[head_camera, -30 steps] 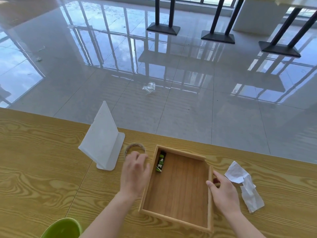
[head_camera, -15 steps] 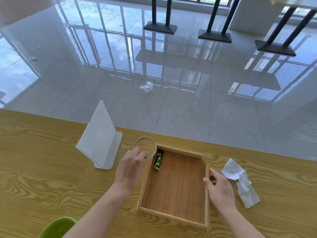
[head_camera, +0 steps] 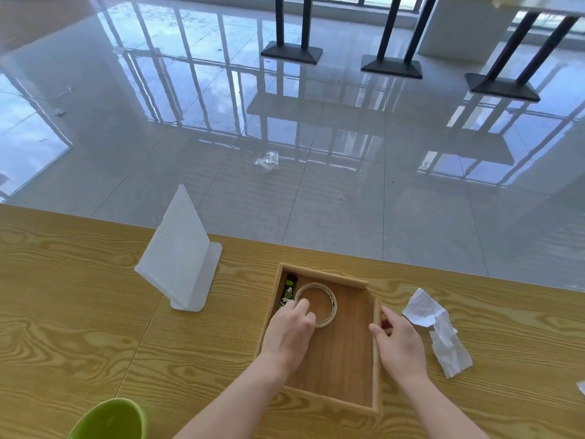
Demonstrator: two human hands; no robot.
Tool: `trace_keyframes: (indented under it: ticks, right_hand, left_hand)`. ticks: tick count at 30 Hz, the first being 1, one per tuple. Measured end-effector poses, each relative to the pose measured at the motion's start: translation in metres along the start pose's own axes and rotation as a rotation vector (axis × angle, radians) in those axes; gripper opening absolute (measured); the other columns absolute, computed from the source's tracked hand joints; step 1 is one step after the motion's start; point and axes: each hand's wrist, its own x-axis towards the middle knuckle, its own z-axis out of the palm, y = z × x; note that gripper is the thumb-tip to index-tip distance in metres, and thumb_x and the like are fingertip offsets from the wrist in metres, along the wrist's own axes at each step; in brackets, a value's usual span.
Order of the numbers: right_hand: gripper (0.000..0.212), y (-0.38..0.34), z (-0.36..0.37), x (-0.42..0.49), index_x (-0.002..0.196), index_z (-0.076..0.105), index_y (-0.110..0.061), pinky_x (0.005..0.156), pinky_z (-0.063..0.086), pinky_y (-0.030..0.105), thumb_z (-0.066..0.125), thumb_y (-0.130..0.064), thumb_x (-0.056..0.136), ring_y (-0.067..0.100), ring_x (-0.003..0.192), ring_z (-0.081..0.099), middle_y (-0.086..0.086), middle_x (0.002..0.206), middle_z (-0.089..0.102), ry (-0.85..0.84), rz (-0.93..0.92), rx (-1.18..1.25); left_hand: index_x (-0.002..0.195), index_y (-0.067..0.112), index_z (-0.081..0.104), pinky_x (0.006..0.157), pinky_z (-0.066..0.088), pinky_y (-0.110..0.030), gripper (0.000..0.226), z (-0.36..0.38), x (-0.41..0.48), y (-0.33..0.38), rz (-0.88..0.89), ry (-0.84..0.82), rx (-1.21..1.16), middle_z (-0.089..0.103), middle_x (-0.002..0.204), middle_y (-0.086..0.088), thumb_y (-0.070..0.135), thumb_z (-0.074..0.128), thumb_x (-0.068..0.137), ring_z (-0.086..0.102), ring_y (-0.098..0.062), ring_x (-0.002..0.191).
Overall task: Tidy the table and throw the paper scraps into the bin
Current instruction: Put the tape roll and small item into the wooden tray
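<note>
A shallow wooden tray [head_camera: 376, 359] lies on the wooden table in front of me. My left hand [head_camera: 289, 332] is inside the tray, fingers closed on the near rim of a clear tape roll [head_camera: 327, 297], which lies flat on the tray floor. A small black and green tube [head_camera: 288, 293] lies along the tray's left wall. My right hand [head_camera: 400, 345] grips the tray's right wall. Crumpled white paper scraps [head_camera: 438, 329] lie on the table just right of the tray. The green bin [head_camera: 109, 421] shows its rim at the bottom left.
A white plastic sign stand [head_camera: 182, 251] stands left of the tray. Another white scrap [head_camera: 581, 388] peeks in at the right edge. Beyond the table's far edge are a glossy tiled floor with a clear plastic wrapper [head_camera: 268, 160] and black table legs [head_camera: 391, 63].
My left hand picked the tape roll up from the table left of the tray, carried it right over the wall and set it down inside the tray. The right hand stayed on the tray.
</note>
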Motion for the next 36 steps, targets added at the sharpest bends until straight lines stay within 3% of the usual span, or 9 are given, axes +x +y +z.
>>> trace_keyframes:
  ticks: [4,8,12,14,15,18,20,25,36]
  right_hand:
    - [0.053,0.000,-0.001,0.000,0.140,0.051,-0.017,0.090,0.050,0.039,0.067,-0.027,0.090,0.020,0.101,0.061,0.005,0.119,0.065,0.021,-0.017,0.005]
    - [0.051,-0.002,-0.006,0.000,0.138,0.051,-0.016,0.086,0.050,0.038,0.066,-0.027,0.091,0.019,0.097,0.060,0.003,0.111,0.065,-0.028,-0.053,-0.019]
    - [0.053,-0.014,-0.007,-0.010,0.132,0.056,-0.008,0.092,0.046,0.033,0.074,-0.021,0.084,0.023,0.108,0.057,0.004,0.115,0.061,0.167,-0.312,-0.172]
    - [0.052,-0.035,0.003,-0.015,0.127,0.059,-0.007,0.095,0.048,0.030,0.077,-0.022,0.080,0.019,0.105,0.058,0.002,0.112,0.062,0.235,-0.510,-0.189]
    - [0.054,-0.048,0.011,-0.017,0.127,0.059,-0.008,0.094,0.050,0.030,0.078,-0.026,0.079,0.016,0.103,0.059,0.001,0.113,0.062,0.176,-0.541,-0.179]
    - [0.076,-0.070,0.039,-0.017,0.140,0.047,-0.016,0.100,0.045,0.028,0.077,-0.047,0.077,0.016,0.116,0.050,-0.001,0.129,0.051,-0.073,-0.414,-0.150]
    - [0.086,-0.075,0.053,-0.014,0.146,0.038,-0.019,0.103,0.040,0.029,0.076,-0.051,0.076,0.019,0.123,0.042,0.000,0.135,0.042,-0.112,-0.374,-0.216]
    - [0.074,-0.077,0.063,-0.005,0.143,0.037,-0.020,0.102,0.040,0.030,0.073,-0.040,0.082,0.021,0.119,0.042,0.002,0.131,0.040,-0.061,-0.341,-0.258]
    - [0.074,-0.051,0.049,-0.008,0.145,0.039,-0.018,0.103,0.035,0.026,0.073,-0.038,0.083,0.018,0.127,0.043,-0.002,0.139,0.045,-0.062,-0.321,-0.148]
  left_hand:
    - [0.088,0.020,0.069,0.069,0.050,-0.026,0.010,-0.003,-0.010,-0.005,-0.080,0.066,-0.132,0.061,0.091,0.004,0.014,0.074,0.081,0.054,-0.013,0.079]
    - [0.118,0.015,0.064,0.079,0.048,-0.023,0.037,-0.008,-0.036,-0.027,-0.350,0.262,-0.372,0.060,0.104,0.002,0.022,0.073,0.083,0.052,-0.011,0.092]
    - [0.141,0.014,0.047,0.087,0.048,-0.025,0.049,0.003,-0.052,-0.043,-0.550,0.153,-0.598,0.058,0.116,0.001,0.029,0.058,0.095,0.056,-0.012,0.101]
    - [0.140,0.014,0.049,0.087,0.048,-0.024,0.046,0.008,-0.052,-0.047,-0.568,0.119,-0.648,0.061,0.114,0.002,0.030,0.055,0.097,0.058,-0.011,0.100]
    - [0.138,0.014,0.052,0.084,0.047,-0.023,0.044,0.010,-0.052,-0.048,-0.576,0.115,-0.661,0.061,0.111,0.003,0.030,0.054,0.098,0.058,-0.010,0.097]
    - [0.131,0.014,0.060,0.075,0.044,-0.020,0.037,0.013,-0.053,-0.051,-0.593,0.114,-0.703,0.059,0.099,0.007,0.030,0.055,0.098,0.057,-0.006,0.088]
    - [0.129,0.017,0.062,0.071,0.042,-0.017,0.036,0.013,-0.054,-0.053,-0.592,0.106,-0.739,0.058,0.094,0.011,0.031,0.057,0.097,0.057,-0.003,0.085]
    - [0.125,0.020,0.065,0.068,0.040,-0.016,0.035,0.014,-0.051,-0.067,-0.597,0.049,-0.806,0.060,0.091,0.008,0.034,0.062,0.094,0.057,-0.004,0.084]
    - [0.120,0.020,0.068,0.068,0.039,-0.014,0.031,0.016,-0.053,-0.056,-0.640,0.133,-0.799,0.061,0.091,0.012,0.034,0.063,0.093,0.057,0.000,0.083]
